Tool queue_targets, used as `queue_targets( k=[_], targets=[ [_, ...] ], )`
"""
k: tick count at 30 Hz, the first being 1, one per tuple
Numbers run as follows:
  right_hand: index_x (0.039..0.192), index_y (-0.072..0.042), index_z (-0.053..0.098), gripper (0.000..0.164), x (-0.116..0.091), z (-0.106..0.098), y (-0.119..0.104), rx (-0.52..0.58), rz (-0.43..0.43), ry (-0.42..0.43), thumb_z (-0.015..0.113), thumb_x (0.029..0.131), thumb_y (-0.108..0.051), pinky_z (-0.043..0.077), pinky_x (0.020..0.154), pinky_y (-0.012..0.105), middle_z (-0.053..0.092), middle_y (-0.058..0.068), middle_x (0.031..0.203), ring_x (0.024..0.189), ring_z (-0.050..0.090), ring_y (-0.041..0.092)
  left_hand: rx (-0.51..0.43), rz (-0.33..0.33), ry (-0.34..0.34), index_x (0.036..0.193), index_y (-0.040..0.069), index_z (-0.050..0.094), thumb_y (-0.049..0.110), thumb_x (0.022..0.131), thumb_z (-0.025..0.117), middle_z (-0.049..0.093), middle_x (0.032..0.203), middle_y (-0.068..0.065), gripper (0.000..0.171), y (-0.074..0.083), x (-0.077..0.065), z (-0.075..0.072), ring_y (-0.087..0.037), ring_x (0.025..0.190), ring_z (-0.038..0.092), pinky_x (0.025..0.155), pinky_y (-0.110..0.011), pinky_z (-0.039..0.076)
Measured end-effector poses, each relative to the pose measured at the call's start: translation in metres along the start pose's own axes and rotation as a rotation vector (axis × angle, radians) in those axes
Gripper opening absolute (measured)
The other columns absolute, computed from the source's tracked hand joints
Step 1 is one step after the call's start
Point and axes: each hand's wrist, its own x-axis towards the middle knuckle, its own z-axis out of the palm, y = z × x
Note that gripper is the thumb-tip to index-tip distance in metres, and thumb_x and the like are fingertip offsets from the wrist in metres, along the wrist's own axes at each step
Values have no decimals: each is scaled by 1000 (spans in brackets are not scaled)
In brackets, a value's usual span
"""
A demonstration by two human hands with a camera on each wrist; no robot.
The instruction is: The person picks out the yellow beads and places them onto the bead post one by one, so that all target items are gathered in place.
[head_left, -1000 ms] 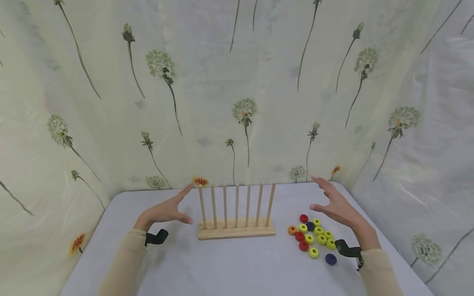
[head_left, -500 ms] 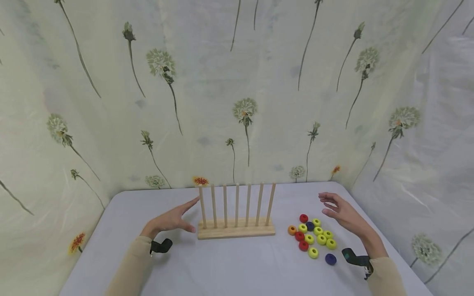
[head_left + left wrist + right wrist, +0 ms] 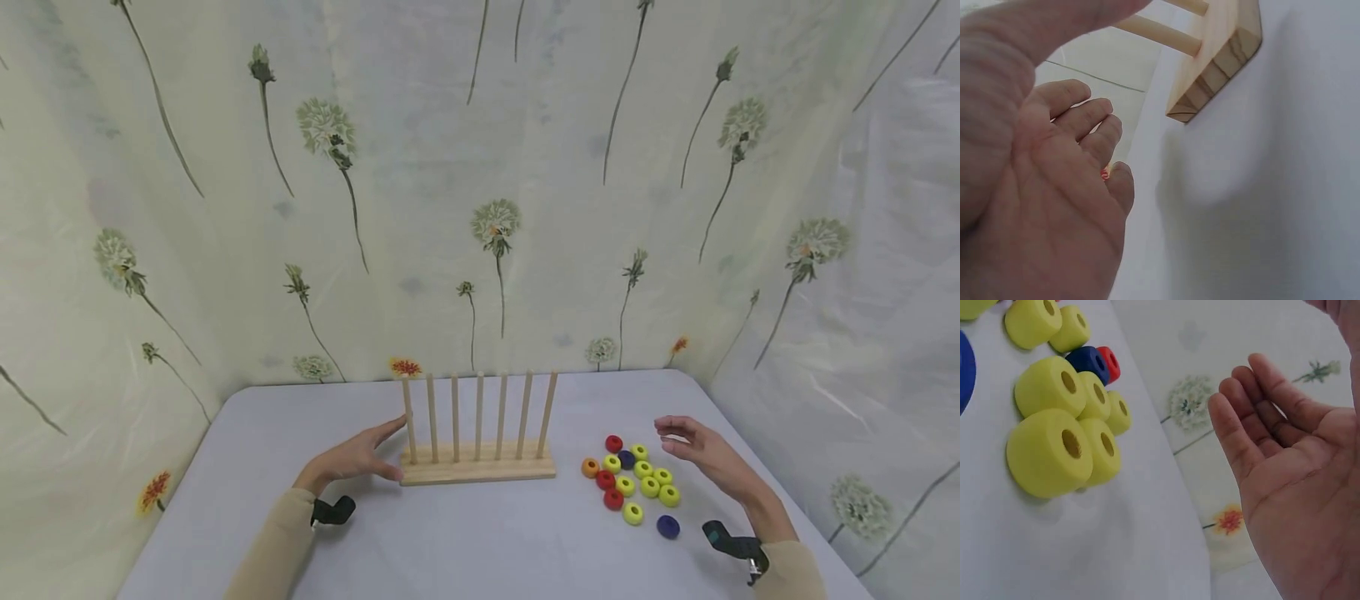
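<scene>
A wooden peg rack [image 3: 480, 473] stands mid-table, its several upright pegs bare. My left hand [image 3: 352, 461] is at its left end, thumb by the front corner and fingers toward the back; whether they touch the wood I cannot tell. In the left wrist view the palm [image 3: 1054, 181] holds nothing and the thumb covers part of the rack. To the right lie loose beads with holes: several yellow beads [image 3: 649, 487], red beads [image 3: 613, 499], an orange bead [image 3: 590, 467] and dark blue beads [image 3: 668, 527]. My right hand [image 3: 708, 457], fingers loosely bent and holding nothing, hovers right of them.
A white table [image 3: 480, 550] carries everything. A curtain [image 3: 420, 208] printed with dandelions hangs behind it and along both sides. Each wrist wears a small dark camera, one on the left [image 3: 333, 510] and one on the right [image 3: 731, 542].
My left hand has moved right and down to the rack's left end. The right hand has lowered and drawn back to the right, its fingers closer together. Rack and beads stay put.
</scene>
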Motion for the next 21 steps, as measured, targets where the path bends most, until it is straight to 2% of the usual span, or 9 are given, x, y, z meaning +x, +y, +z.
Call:
queue_targets(
  k=[6, 12, 18, 21],
  targets=[
    [136, 0, 44, 52, -3, 0, 26, 117, 31, -12, 61, 95, -28, 47, 85, 13, 46, 25, 137, 111, 57, 5, -1, -14, 29, 154, 22, 22, 30, 77, 81, 17, 161, -10, 97, -4, -2, 3, -33, 148, 11, 116, -58, 16],
    [135, 3, 44, 52, -5, 1, 40, 166, 80, -38, 61, 95, -26, 46, 86, 12, 49, 25, 135, 112, 57, 7, -19, -34, 47, 152, 15, 30, 31, 74, 83, 22, 159, -14, 96, -7, 1, 7, -36, 147, 14, 116, -57, 16],
    [134, 5, 44, 54, -6, 5, 52, 167, 130, -54, 62, 94, -27, 44, 87, 12, 51, 24, 133, 105, 56, -2, -32, -19, 36, 148, 13, 38, 31, 74, 83, 28, 157, -14, 88, -8, 2, 13, -35, 147, 18, 117, -54, 16],
    [133, 7, 44, 54, -6, 6, 55, 177, 134, -57, 62, 94, -25, 46, 87, 13, 51, 24, 132, 105, 56, 0, -43, -27, 41, 147, 12, 40, 30, 74, 83, 31, 156, -15, 86, -8, 2, 15, -35, 146, 20, 117, -54, 16]
  ],
)
